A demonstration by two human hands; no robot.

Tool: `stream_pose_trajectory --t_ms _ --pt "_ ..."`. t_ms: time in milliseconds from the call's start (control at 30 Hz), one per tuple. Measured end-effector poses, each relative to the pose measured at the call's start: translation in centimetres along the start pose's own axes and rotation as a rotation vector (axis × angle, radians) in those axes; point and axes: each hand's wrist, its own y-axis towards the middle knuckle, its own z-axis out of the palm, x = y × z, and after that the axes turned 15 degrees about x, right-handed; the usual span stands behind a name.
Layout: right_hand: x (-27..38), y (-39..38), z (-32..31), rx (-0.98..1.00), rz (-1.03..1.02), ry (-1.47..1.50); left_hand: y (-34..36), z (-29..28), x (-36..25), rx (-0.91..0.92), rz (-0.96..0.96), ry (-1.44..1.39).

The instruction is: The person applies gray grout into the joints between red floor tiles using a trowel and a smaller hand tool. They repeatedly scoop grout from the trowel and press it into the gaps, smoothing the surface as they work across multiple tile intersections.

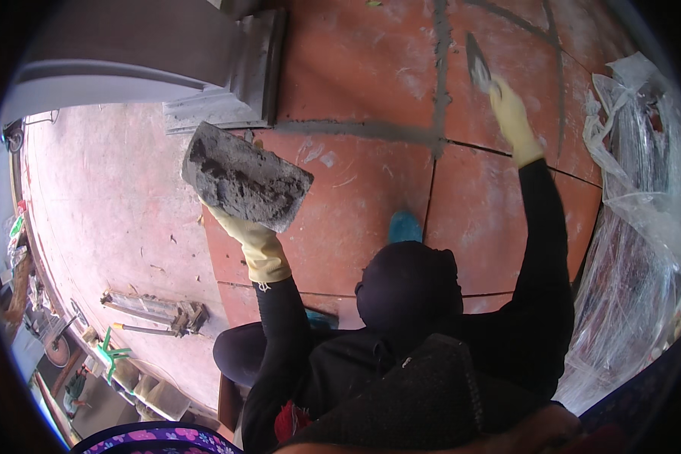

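Note:
My left hand (pixel 246 238), in a pale yellow glove, grips a rectangular board (pixel 246 174) smeared with dark grey mortar, with its fingers mostly hidden beneath it. My right hand (pixel 516 121), gloved the same, holds a pointed metal trowel (pixel 478 64) over the red-orange floor tiles (pixel 356 181) at the upper right. Grey mortar (pixel 356 130) fills some of the joints between the tiles, while others show as dark gaps. A teal shoe (pixel 405 227) of mine rests on the tiles.
A grey column base (pixel 227 106) stands at the upper left, beside a pale floor (pixel 113 189). A tile cutter (pixel 155 314) lies on that floor, near clutter along the left edge. Crumpled clear plastic sheeting (pixel 635 212) runs down the right side.

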Motion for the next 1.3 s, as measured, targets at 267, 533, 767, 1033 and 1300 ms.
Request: stream_pose_trajectory --t_ms 267,533,767,1033,1300 --pt "5.9 21.2 -0.3 0.006 0.182 -0.182 -0.4 -2.0 1.8 0.118 0.008 0.279" --pt "5.4 17.7 3.1 0.176 0.037 -0.514 -0.5 -1.9 1.7 -0.076 -0.182 -0.095" --pt "8.6 9.3 2.9 0.261 0.117 -0.664 -0.6 -1.5 1.9 0.022 0.020 0.090" --pt "7.5 5.3 4.3 0.392 0.278 -0.677 -1.3 -2.1 2.8 0.113 0.299 0.320" --pt "4.3 1.9 6.1 0.529 0.393 -0.650 -1.7 -2.7 3.5 0.027 0.297 0.321"
